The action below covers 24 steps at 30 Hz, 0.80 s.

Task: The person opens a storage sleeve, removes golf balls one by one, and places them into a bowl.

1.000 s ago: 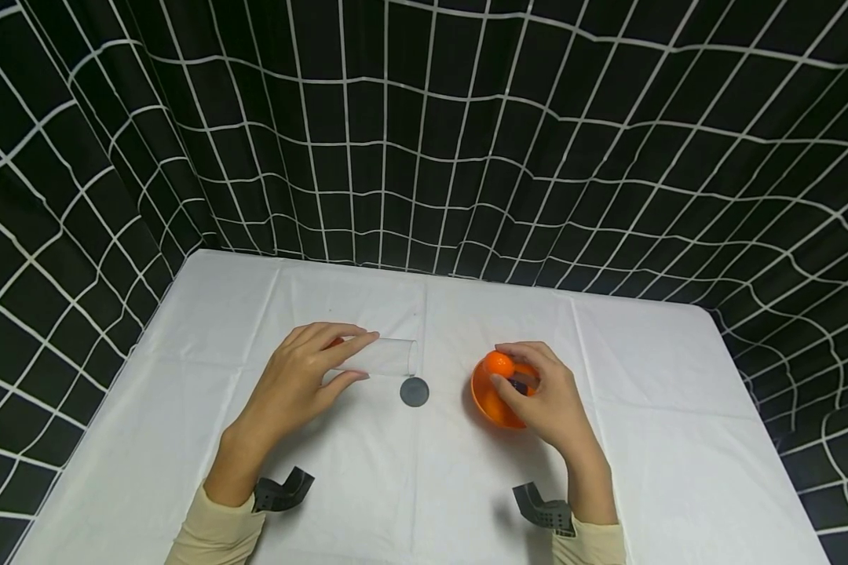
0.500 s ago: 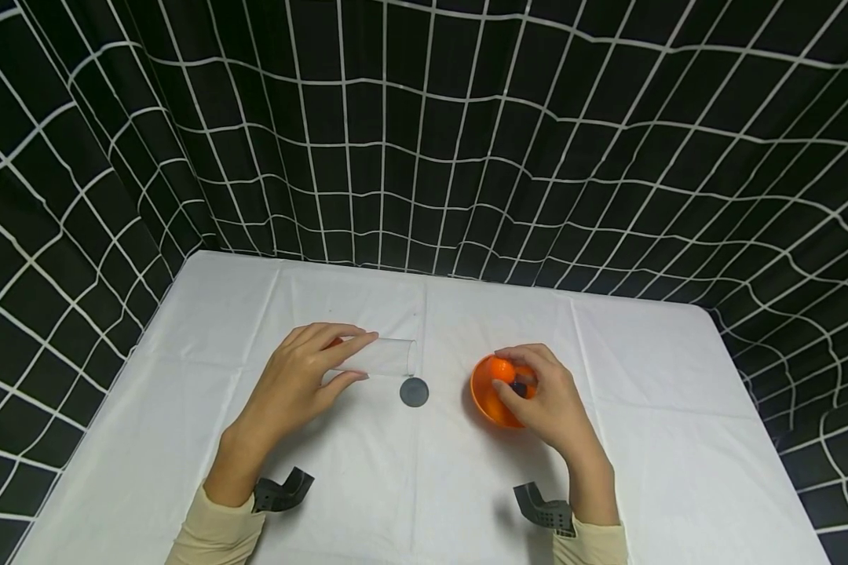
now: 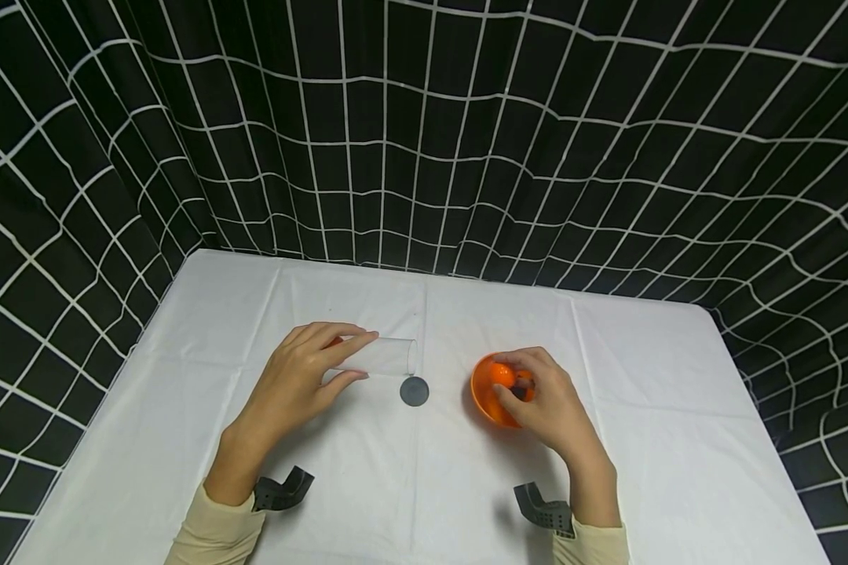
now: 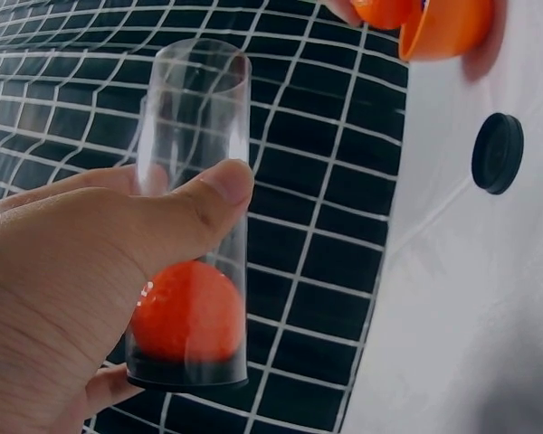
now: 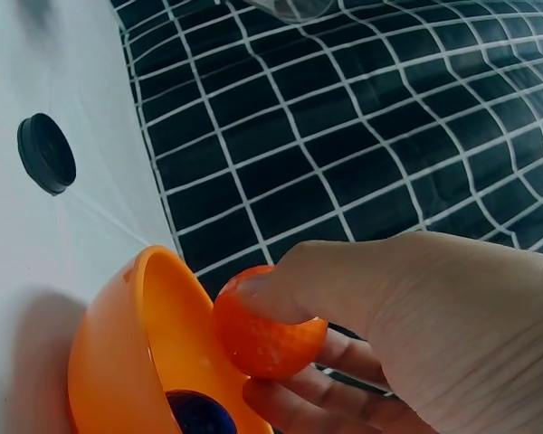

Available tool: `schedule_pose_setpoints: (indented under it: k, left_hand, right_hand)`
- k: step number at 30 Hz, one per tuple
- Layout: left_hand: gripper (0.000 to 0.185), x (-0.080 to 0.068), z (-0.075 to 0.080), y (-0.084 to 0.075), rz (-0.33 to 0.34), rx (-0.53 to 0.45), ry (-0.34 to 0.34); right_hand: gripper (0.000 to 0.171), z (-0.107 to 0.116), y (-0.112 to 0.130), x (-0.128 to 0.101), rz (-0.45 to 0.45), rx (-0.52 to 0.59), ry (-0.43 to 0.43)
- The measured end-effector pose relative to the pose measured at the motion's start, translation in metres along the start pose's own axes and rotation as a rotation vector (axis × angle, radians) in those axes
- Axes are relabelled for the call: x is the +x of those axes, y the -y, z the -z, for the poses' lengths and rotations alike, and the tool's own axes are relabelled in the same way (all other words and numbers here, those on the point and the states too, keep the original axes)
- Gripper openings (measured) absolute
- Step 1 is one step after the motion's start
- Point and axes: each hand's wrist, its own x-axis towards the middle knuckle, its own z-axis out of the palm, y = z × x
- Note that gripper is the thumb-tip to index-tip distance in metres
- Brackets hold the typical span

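The right hand point(image 3: 547, 408) pinches 1 orange ball point(image 3: 501, 375) over the orange bowl point(image 3: 486, 396), right of centre on the table point(image 3: 650, 439). The left hand point(image 3: 293, 384) grips the clear tube point(image 3: 389, 355), which lies left of the bowl with its mouth facing right and 1 ball inside. A light, steady pinch and a level tube would serve best.

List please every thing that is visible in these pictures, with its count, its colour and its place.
clear plastic tube: 1, transparent, lying on the table, held by the left hand
orange ball in tube: 1, orange, at the closed black end
round black cap: 1, black, on the table between the hands
orange plastic bowl: 1, orange, on the table, right of the cap
orange ball in fingers: 1, orange, over the bowl
dark blue ball: 1, inside the bowl
white tablecloth: 1, covering the table
black grid curtain: 1, behind
left hand: 1, grips the tube
right hand: 1, pinches the ball
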Motion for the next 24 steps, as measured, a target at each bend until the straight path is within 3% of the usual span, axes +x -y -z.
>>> schedule_pose_setpoints:
  k: [4, 12, 24]
  left_hand:
    - [0.05, 0.0, 0.0002, -0.0002, 0.001, 0.003, 0.002]
    - [0.051, 0.0, 0.0005, -0.0002, 0.0, 0.005, 0.001]
    - [0.054, 0.0005, -0.0002, -0.0015, 0.02, -0.019, 0.001]
  right_hand:
    - [0.036, 0.0019, 0.0006, -0.0005, -0.003, -0.007, -0.002]
    - [0.032, 0.0066, 0.0011, -0.0012, 0.014, 0.05, -0.091]
    - [0.03, -0.0019, 0.0034, 0.0014, 0.084, 0.12, -0.125]
